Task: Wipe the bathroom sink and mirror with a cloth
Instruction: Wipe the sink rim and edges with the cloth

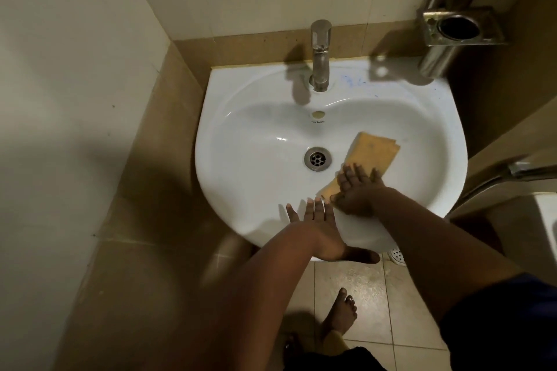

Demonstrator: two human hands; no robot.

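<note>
A white oval sink (241, 129) fills the middle of the view, with a metal drain (317, 159) at its centre. A folded yellow-orange cloth (369, 152) lies flat in the basin to the right of the drain. My right hand (357, 190) presses flat on the cloth's near end, fingers spread. My left hand (319, 229) rests open on the sink's front rim, thumb hooked over the edge. No mirror is in view.
A steel tap (320, 54) stands at the back of the sink. A metal wall holder (458, 27) hangs at the upper right. Tiled walls close in on the left and back. My bare foot (339, 316) stands on the floor tiles below.
</note>
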